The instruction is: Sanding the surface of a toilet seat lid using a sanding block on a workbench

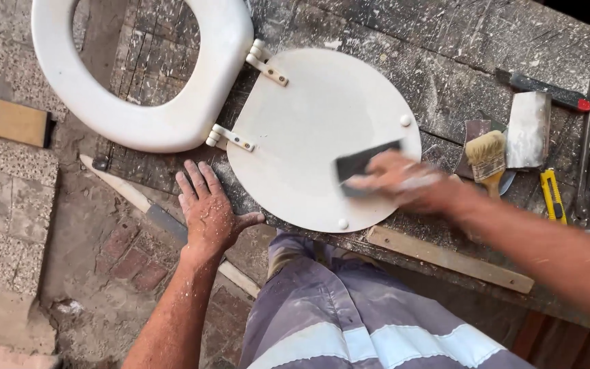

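So there's a white toilet seat lid (308, 130) lying flat near the front edge of a rough, paint-spattered workbench (445, 61), with the seat ring (138, 123) folded open and sticking out past the bench's left edge. The right hand (404, 181) is sitting on the lid pinching a dark sanding block (363, 164), but it's smeared with motion blur, so I can't really make out how the fingers are wrapping it. The left hand (209, 212) is pressing flat on the bench's front edge just beside the lid, fingers spread, thumb out to the side, dusted with white specks.

Over toward the right end of the bench things are getting crowded: a paintbrush (487, 156) is lying across a putty knife (528, 130), a yellow utility knife (552, 195) is sitting right next to them, and a red-tipped tool (548, 92) is lying behind. A green thing and a white piece at the right edge are cut off, can't tell what they are. A wooden strip (445, 258) is running along the front edge, partly under the right forearm. No containers anywhere in shot. The bench's lower right corner is hiding behind the arm and striped work trousers (349, 321).
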